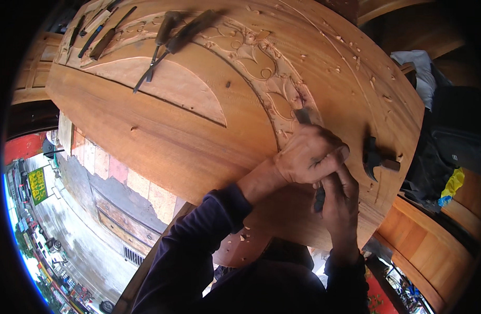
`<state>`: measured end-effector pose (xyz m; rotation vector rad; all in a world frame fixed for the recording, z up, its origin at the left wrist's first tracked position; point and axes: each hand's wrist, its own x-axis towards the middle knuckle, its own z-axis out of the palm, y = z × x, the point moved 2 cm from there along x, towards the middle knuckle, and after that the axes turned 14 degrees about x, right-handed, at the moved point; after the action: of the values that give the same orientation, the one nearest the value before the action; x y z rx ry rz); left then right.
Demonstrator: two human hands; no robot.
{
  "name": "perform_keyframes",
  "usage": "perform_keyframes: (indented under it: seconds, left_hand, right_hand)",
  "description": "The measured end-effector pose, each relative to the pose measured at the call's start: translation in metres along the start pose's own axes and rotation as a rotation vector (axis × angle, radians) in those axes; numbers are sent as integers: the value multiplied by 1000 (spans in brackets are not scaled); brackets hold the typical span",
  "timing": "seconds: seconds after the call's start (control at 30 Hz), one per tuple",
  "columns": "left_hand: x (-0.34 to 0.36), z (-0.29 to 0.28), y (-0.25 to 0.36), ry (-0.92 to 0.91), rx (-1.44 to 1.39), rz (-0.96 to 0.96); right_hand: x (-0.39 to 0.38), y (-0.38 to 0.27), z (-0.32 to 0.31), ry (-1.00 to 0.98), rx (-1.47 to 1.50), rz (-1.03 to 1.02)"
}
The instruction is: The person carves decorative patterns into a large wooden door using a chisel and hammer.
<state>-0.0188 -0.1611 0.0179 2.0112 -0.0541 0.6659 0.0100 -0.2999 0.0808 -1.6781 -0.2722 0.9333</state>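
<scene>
A wood carving chisel [302,115] has its flat metal blade against the carved band [266,68] of a large wooden panel [198,152]. Closed around the chisel just behind the blade is my left hand [309,156], its fingers wrapped over the shank. My right hand [341,201] is closed on the handle below it, touching the left hand. The dark end of the handle pokes out beside my right fingers. Leaf and scroll shapes run along the band, with some dark marks near the blade. My hands hide most of the tool.
A hammer [375,159] lies right of my hands. Two crossed chisels [170,44] rest on the panel's far left, and several more carving tools [102,44] lie beyond. Wood shavings [355,62] are scattered about. A black bag [456,125] sits past the right edge.
</scene>
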Motion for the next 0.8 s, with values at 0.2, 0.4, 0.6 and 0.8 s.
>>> perform_keyframes:
  seconds: [0.2, 0.4, 0.6, 0.8]
  left_hand:
    - [-2, 3, -10, 74, -34, -43]
    - [2, 10, -9, 154, -28, -102]
    - [1, 9, -3, 211, -9, -207]
    - [7, 6, -6, 238, -51, -224]
  right_hand:
    - [5, -14, 4, -26, -197, -20]
    - [14, 11, -10, -2, -275, -151]
    - [-8, -1, -25, 16, -272, -766]
    - [19, 20, -19, 57, -97, -778]
